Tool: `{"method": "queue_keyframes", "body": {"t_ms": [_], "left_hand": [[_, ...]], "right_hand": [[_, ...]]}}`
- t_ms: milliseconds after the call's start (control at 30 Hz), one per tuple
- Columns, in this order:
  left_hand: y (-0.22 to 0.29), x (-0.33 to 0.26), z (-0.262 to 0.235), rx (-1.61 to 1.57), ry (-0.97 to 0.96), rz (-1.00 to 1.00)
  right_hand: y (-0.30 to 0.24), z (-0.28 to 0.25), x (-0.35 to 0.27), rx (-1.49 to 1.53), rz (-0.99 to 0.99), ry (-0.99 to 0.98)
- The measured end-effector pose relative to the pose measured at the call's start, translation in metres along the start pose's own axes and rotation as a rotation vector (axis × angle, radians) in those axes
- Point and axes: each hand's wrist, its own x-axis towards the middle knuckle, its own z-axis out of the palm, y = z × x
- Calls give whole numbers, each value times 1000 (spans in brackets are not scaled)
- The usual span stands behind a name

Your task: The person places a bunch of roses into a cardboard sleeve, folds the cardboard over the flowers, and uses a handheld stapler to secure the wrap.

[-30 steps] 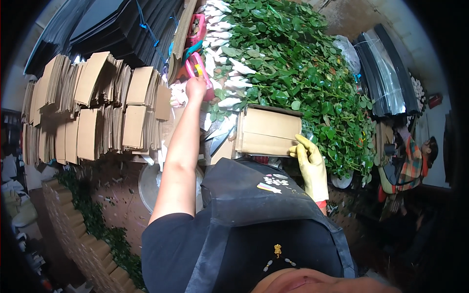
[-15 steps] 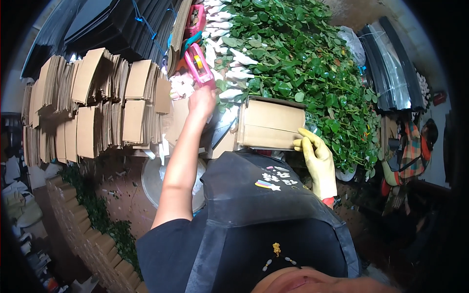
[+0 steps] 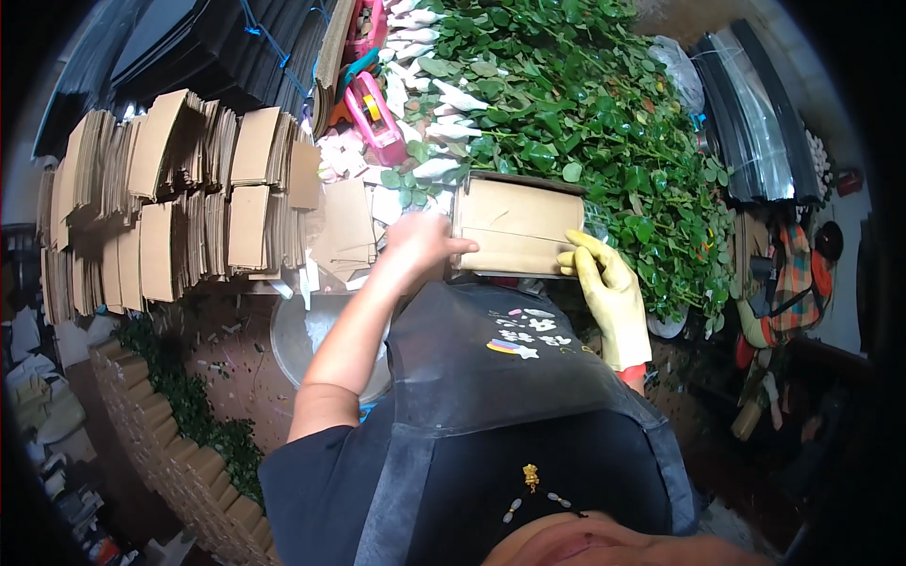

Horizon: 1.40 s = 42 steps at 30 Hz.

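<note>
Box (image 3: 514, 226): left hand (image 3: 420, 247), arm extended, fingers gripping its left edge; gloved right hand (image 3: 609, 288) clasping its right end.

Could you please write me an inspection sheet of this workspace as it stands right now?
Surface: worktable, mostly covered by card pieces and cuttings.
Job's things: brown cardboard box, held from both sides at the table's near edge.
Clutter: stacks of flat folded brown cartons; heap of green leafy stems with white wrapped buds; pink tape dispenser; round metal basin below the table edge.
Grippers: bare left hand on the box's left end; right hand in a yellow rubber glove against its right end.
Cables: nothing seen.
Surroundings: black folded sheets; leaf litter on the floor.
</note>
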Motion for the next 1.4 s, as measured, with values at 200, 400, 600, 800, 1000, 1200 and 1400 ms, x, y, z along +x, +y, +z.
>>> {"method": "queue_keyframes", "body": {"t_ms": [200,400,600,800,1000,1200,1400], "left_hand": [[-86,94,-6,-421,848,-177],[-130,129,-13,-686,868,-268],[-17,-10,12,-1239,534,-75],[-69,-17,44,-1691,-142,-231],[-116,94,-7,-1195,175,-250],[-133,122,19,-1031,288,-226],[-5,65,-16,-658,847,491]], "right_hand": [[-8,16,1,46,16,-116],[-42,61,23,216,-15,-426],[-22,116,85,585,569,-737],[-9,154,98,246,152,-684],[-40,145,88,-115,333,-803],[-41,147,92,-93,284,-826],[4,40,44,494,60,-906]]}}
